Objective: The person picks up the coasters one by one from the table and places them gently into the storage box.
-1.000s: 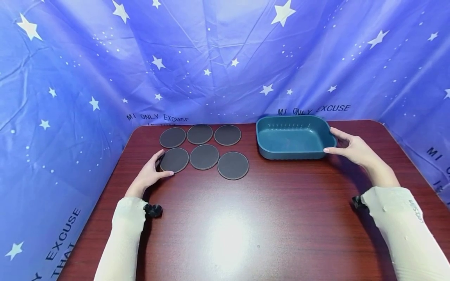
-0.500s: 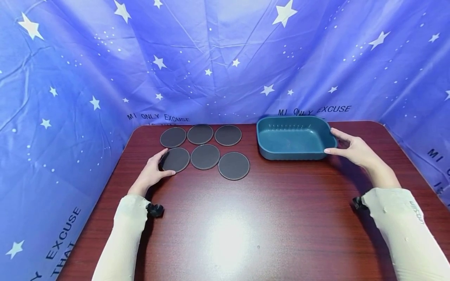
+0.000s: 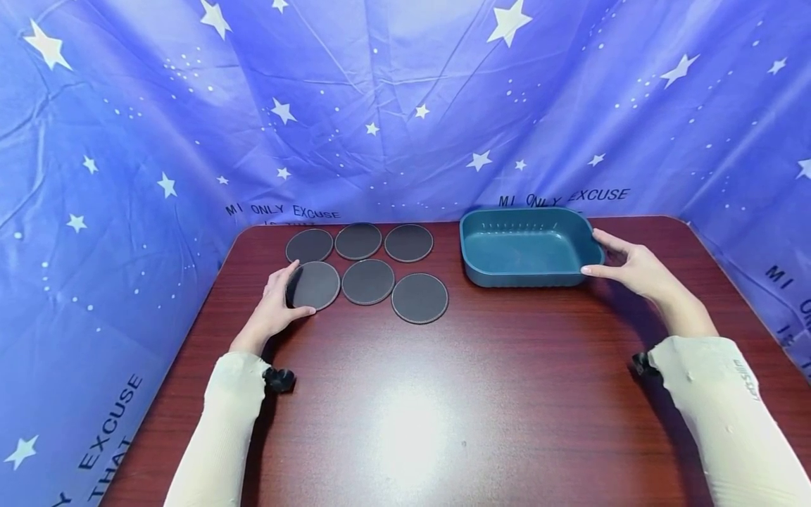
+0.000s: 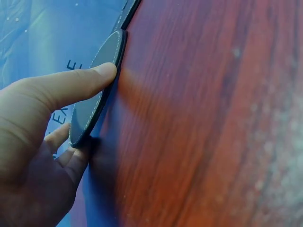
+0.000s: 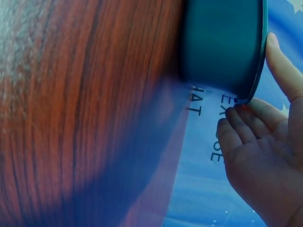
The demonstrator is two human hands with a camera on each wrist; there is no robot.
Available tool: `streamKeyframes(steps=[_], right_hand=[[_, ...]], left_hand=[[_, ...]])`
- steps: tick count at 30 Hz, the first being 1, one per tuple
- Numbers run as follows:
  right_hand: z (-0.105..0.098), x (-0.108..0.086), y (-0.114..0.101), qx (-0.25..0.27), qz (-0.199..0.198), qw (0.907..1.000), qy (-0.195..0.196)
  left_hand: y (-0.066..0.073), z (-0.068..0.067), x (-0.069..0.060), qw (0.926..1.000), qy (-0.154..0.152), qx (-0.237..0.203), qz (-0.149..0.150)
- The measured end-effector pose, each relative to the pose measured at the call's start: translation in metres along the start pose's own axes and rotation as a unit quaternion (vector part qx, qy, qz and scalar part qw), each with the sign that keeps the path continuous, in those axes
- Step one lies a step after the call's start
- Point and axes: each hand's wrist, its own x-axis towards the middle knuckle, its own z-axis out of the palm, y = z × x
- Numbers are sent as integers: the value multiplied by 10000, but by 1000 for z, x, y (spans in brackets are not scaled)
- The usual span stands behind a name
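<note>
My left hand point(image 3: 271, 310) pinches the edge of a round black coaster point(image 3: 315, 286) at the front left of a group. In the left wrist view its thumb lies on the near rim of that stitched coaster point(image 4: 91, 111), and the other fingers are at the far side, partly hidden; the coaster's left end looks lifted off the table. On the other side, my right hand point(image 3: 640, 269) holds the right end of a teal rectangular basin point(image 3: 524, 280). The right wrist view shows its thumb on the basin's rim, with the fingertips against the end wall point(image 5: 225, 52).
Several more black coasters lie flat on the red-brown wooden table point(image 3: 507, 394), such as the front right coaster point(image 3: 420, 298) and the back left coaster point(image 3: 309, 245). A blue star-patterned curtain point(image 3: 393, 84) stands behind the table and along both sides.
My left hand has closed in on the front left coaster, whose far edge has risen slightly toward the back coaster. My right hand and the basin have stayed in place.
</note>
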Motion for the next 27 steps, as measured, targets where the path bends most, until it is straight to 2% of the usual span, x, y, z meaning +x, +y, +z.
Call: streamKeyframes(steps=[4, 9, 13, 19, 27], right_hand=[[-1, 1, 0, -11, -11, 10000, -1], [0, 1, -1, -44, -15, 10000, 10], [1, -2, 0, -49, 23, 10000, -25], [0, -2, 0, -70, -3, 10000, -27], [0, -1, -1, -16, 8, 10000, 0]], left_hand=[[1, 2, 0, 9997, 179, -145, -33], [1, 4, 0, 9983, 401, -329, -258], [0, 4, 1, 9957, 465, -712, -363], [-1, -1, 1, 9890, 598, -1248, -517], [-1, -7, -4, 9765, 796, -1857, -750]])
